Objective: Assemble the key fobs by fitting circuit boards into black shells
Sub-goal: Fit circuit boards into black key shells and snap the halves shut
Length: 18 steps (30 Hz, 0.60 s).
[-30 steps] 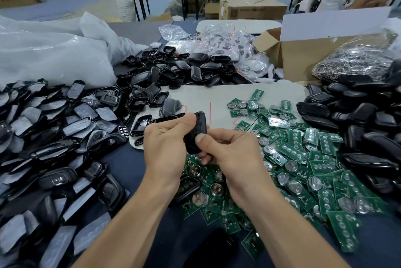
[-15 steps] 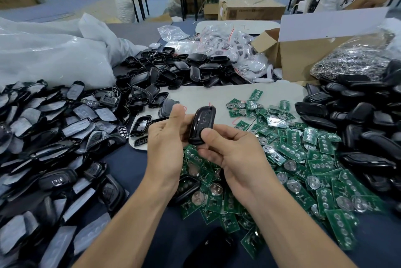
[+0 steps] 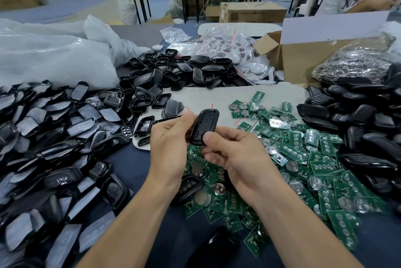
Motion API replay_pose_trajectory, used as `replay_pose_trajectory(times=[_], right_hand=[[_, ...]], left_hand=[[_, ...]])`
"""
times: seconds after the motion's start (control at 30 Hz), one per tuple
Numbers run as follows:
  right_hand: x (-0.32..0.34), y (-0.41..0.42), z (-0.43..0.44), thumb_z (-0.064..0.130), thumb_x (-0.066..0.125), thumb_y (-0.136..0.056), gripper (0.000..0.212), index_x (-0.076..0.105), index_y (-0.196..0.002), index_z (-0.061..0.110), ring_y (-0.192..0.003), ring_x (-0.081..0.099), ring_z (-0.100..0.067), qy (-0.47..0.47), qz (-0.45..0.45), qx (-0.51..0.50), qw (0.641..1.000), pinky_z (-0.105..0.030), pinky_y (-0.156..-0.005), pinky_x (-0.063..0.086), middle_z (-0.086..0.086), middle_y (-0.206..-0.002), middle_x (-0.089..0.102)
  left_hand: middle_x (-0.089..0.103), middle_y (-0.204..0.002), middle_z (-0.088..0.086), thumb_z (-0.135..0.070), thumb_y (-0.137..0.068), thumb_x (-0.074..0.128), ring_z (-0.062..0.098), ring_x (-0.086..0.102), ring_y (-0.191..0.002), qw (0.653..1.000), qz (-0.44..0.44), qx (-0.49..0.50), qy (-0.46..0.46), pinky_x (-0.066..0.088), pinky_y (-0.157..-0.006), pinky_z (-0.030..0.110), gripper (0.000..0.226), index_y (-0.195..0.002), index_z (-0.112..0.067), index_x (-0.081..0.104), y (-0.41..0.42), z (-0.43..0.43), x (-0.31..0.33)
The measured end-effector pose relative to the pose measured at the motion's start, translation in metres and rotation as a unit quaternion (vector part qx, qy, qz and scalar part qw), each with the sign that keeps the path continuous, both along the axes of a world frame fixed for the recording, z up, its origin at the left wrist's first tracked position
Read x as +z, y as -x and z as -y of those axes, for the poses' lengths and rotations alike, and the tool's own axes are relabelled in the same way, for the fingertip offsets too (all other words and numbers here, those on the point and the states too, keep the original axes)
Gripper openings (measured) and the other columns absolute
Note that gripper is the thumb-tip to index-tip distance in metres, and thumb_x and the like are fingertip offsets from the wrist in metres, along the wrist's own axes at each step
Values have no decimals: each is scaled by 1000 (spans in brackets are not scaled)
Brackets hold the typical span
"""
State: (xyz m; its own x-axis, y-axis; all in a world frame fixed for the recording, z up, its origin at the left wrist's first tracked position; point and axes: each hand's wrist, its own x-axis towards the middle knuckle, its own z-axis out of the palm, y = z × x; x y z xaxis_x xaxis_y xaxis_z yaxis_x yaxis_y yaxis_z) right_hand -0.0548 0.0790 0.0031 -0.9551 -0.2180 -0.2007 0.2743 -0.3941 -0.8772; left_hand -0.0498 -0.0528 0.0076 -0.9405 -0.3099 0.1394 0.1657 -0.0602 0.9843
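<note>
Head view: the left hand (image 3: pixel 171 139) and right hand (image 3: pixel 236 159) each had a grip pinching one black shell (image 3: pixel 205 125), long axis near upright, held above the table (image 3: pixel 130 164). The circuit boards (image 3: pixel 293 150) lay just below, spreading rightward, nearer the right hand.

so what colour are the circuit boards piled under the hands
Green, with silvery round battery holders on the circuit boards; the head view, the only one, shows it clearly.

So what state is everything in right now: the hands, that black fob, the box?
Fob, held above the table, nearly upright.
Left hand, grips the fob's left side.
Right hand, pinches its lower end.
Boards, loose heap.
Box, flaps open.
</note>
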Motion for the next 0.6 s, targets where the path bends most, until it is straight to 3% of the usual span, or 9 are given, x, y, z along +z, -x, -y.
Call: replay_pose_trajectory(times=[0.07, 0.17, 0.33, 0.47, 0.6], right_hand=[[0, 0, -4, 0, 81, -83, 9, 79, -92, 3, -59, 67, -14, -29, -12, -6, 999, -20, -58, 55, -9, -74, 74], [1, -2, -9, 0, 83, -81, 7, 82, -85, 6, -58, 66, -16, -75, -40, -16, 996, -22, -60, 55, -12, -71, 74], [2, -5, -10, -6, 81, -80, 17, 82, -77, 11, -62, 70, -15, -78, -53, -12, 995, -22, -60, 56, -12, -78, 77], [1, -4, -8, -7, 80, -81, 15, 81, -79, 9, -64, 71, -15, -72, -46, -5, 996, -21, -59, 56, -14, -80, 78], [3, 0, -12, -4, 79, -82, 9, 79, -86, 4, -63, 71, -16, -65, -11, 20, 998, -20, -59, 57, -14, -83, 78]], left_hand=[[75, -74, 4, -20, -102, 62, 12, 64, -68, 1000, 1, -10, 9, 52, -64, 22, 34, -75, -14, 82, 2, 1, -2], [80, -79, -1, -15, -97, 69, 8, 70, -72, 999, 3, -24, 24, 55, -69, 20, 28, -78, -27, 85, 2, -1, -1], [82, -89, 0, -24, -89, 72, 21, 79, -92, 999, -4, -26, 39, 60, -90, 43, 17, -86, -35, 85, -2, -1, -4], [82, -87, -1, -13, -93, 74, 19, 79, -91, 999, 12, 4, 43, 61, -92, 45, 26, -83, -35, 85, -2, 0, -3], [81, -89, 9, -18, -99, 66, 24, 77, -87, 998, 46, -23, 32, 60, -88, 45, 24, -85, -19, 86, -1, 2, -1]])
